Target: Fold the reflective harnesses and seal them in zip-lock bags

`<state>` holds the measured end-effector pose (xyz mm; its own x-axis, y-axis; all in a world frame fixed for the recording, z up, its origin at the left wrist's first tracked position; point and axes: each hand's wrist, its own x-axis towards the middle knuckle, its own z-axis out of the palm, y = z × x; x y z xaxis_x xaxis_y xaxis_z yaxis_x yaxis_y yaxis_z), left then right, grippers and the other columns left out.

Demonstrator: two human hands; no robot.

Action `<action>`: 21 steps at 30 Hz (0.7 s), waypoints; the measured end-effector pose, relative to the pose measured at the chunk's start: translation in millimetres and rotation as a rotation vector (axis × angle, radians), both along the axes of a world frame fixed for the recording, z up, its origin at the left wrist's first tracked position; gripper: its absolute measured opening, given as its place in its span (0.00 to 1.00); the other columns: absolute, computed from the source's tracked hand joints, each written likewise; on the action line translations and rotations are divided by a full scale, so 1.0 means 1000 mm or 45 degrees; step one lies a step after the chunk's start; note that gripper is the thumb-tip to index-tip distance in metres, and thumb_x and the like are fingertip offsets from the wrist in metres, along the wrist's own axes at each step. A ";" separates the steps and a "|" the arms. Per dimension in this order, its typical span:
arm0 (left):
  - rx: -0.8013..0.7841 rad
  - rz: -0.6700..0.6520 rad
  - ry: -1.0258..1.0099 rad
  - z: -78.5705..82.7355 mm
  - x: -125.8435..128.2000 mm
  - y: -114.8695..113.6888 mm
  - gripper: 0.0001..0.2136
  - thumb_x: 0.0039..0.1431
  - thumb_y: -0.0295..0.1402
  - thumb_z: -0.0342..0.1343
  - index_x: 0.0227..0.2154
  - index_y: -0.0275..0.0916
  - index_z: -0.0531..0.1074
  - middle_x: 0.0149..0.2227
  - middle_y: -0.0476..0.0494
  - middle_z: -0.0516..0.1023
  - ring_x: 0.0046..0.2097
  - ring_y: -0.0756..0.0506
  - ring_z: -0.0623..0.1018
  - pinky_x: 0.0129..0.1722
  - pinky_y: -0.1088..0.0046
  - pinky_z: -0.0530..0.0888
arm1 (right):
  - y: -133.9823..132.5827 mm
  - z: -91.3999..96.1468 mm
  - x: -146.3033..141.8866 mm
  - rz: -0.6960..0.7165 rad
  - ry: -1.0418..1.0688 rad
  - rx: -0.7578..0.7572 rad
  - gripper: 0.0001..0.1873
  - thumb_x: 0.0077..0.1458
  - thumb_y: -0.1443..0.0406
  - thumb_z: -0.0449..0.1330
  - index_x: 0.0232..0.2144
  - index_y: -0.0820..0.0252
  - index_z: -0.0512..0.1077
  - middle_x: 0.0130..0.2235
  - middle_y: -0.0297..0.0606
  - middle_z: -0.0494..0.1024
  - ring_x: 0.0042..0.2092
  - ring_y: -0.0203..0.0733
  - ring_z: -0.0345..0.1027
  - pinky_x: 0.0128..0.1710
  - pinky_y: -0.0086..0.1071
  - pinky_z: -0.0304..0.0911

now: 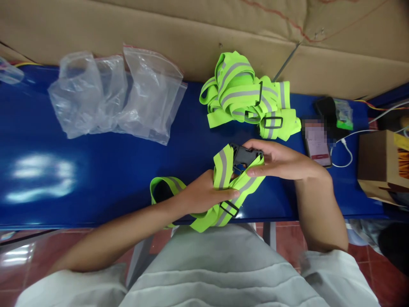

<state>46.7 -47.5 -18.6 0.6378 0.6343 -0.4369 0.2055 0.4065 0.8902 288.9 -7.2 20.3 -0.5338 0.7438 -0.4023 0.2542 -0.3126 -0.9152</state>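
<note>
A neon-yellow reflective strap (pixel 248 184) with a grey stripe lies across both hands at the table's front edge. My left hand (pixel 204 194) is closed on the strap, thumb on top of it. Just below that thumb sits a black slide adjuster (pixel 229 208). My right hand (pixel 271 160) grips the strap's other part beside a black plastic buckle (pixel 244 157), its thumb pressing the webbing. Some of the right fingers are hidden behind the buckle. A loop of the same strap (pixel 174 183) curls out to the left, behind my left forearm.
Behind my hands lies a heap of similar neon straps (pixel 239 93) with black adjusters. Clear plastic zip bags (pixel 150 91) are at the back left. To the right are a phone (pixel 316 143), a white cable (pixel 347 160) and an open cardboard box (pixel 377 160). Cardboard (pixel 179 38) lines the back.
</note>
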 end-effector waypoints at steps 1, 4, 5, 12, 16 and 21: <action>0.011 -0.003 0.008 -0.001 0.000 0.001 0.14 0.57 0.42 0.67 0.41 0.39 0.78 0.39 0.47 0.81 0.42 0.42 0.79 0.43 0.69 0.73 | 0.000 0.000 -0.001 -0.032 -0.017 0.008 0.19 0.50 0.60 0.73 0.45 0.55 0.77 0.41 0.33 0.79 0.39 0.39 0.71 0.35 0.29 0.69; -0.013 0.002 0.037 0.000 0.000 0.003 0.12 0.56 0.43 0.68 0.32 0.38 0.77 0.33 0.48 0.80 0.37 0.44 0.79 0.39 0.70 0.73 | -0.002 -0.002 -0.006 -0.123 -0.052 0.008 0.15 0.51 0.59 0.72 0.40 0.56 0.77 0.35 0.31 0.76 0.34 0.36 0.67 0.30 0.26 0.63; -0.078 0.005 0.004 0.002 0.001 0.003 0.12 0.57 0.42 0.68 0.33 0.38 0.78 0.34 0.47 0.81 0.38 0.43 0.80 0.41 0.69 0.74 | -0.003 -0.002 -0.008 -0.155 -0.042 0.001 0.15 0.51 0.59 0.72 0.39 0.56 0.76 0.33 0.31 0.76 0.32 0.35 0.67 0.29 0.26 0.61; -0.682 -0.018 -0.401 0.022 0.005 0.005 0.27 0.52 0.41 0.73 0.55 0.42 0.79 0.56 0.38 0.82 0.58 0.35 0.80 0.56 0.61 0.76 | -0.013 -0.003 -0.015 -0.279 0.028 0.045 0.22 0.48 0.55 0.74 0.43 0.54 0.74 0.30 0.29 0.78 0.26 0.37 0.68 0.25 0.31 0.64; -0.590 0.128 -0.439 0.017 0.013 -0.002 0.18 0.54 0.37 0.73 0.46 0.38 0.81 0.46 0.40 0.86 0.51 0.39 0.84 0.54 0.65 0.78 | -0.014 -0.001 -0.016 -0.323 0.053 0.039 0.21 0.50 0.56 0.73 0.44 0.55 0.75 0.30 0.28 0.77 0.26 0.35 0.68 0.25 0.29 0.62; -0.448 0.084 -0.405 0.008 0.016 -0.009 0.13 0.58 0.37 0.71 0.42 0.35 0.80 0.39 0.40 0.86 0.41 0.44 0.85 0.43 0.71 0.80 | -0.009 -0.009 -0.022 -0.474 0.286 -0.391 0.20 0.44 0.58 0.76 0.36 0.59 0.76 0.29 0.31 0.76 0.28 0.34 0.69 0.26 0.26 0.61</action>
